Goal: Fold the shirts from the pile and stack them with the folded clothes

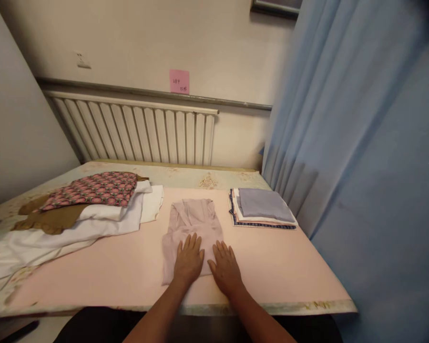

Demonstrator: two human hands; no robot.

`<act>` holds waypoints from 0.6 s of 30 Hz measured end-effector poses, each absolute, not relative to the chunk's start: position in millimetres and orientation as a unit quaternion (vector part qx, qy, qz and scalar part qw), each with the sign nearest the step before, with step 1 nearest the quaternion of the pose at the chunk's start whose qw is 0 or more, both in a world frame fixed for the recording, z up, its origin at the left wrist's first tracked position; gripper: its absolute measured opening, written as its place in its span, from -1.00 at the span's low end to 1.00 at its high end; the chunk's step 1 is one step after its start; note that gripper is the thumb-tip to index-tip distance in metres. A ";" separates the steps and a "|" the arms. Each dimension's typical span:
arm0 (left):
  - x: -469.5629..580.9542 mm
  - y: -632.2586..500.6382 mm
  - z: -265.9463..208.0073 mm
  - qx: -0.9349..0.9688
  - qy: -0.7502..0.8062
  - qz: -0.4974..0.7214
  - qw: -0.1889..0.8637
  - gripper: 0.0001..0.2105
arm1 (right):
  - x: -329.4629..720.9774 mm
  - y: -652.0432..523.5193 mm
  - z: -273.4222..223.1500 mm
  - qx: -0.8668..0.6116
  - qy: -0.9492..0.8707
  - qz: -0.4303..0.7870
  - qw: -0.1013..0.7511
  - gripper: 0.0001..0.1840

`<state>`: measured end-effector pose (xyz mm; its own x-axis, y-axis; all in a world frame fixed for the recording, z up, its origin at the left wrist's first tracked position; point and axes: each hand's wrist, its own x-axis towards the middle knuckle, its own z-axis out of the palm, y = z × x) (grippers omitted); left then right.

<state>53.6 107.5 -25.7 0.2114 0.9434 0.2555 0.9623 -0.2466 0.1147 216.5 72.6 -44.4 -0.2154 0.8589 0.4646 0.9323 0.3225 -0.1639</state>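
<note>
A pale mauve garment (196,216), partly folded into a long shape, lies on the pink cloth (121,271) in front of me. My left hand (189,259) rests palm down on its lower middle, fingers stretched out. On its lower right edge, my right hand (226,267) lies flat with fingers a little spread. The garment's left side bulges outward beside my left hand. Its upper part shows creases and what looks like a V-shaped neckline. Parts of the lower edge are hidden under my hands.
At left lies a loose heap of clothes: a pink patterned garment (96,189), a brown one (53,221) and white ones (103,228). A folded stack with a grey-blue piece (264,204) on top sits at right. A blue curtain (329,119) borders the table's right side; a radiator (139,131) stands behind.
</note>
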 end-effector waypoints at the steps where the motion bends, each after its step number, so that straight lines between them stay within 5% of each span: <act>1: 53.4 107.5 -26.0 -0.778 -0.613 -0.138 0.034 -0.53 | 216.5 72.7 -44.6 -0.576 -0.776 -0.077 0.244 -0.51; 18: 53.1 107.4 -25.8 -0.779 -0.609 -0.144 0.037 -0.53 | 216.0 72.1 -44.2 -0.580 -0.774 -0.079 0.241 -0.51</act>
<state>53.1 107.4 -25.8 0.2160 0.9385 0.2695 0.9600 -0.2545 0.1168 216.0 72.1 -44.2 -0.2115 0.8600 0.4644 0.9359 0.3151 -0.1574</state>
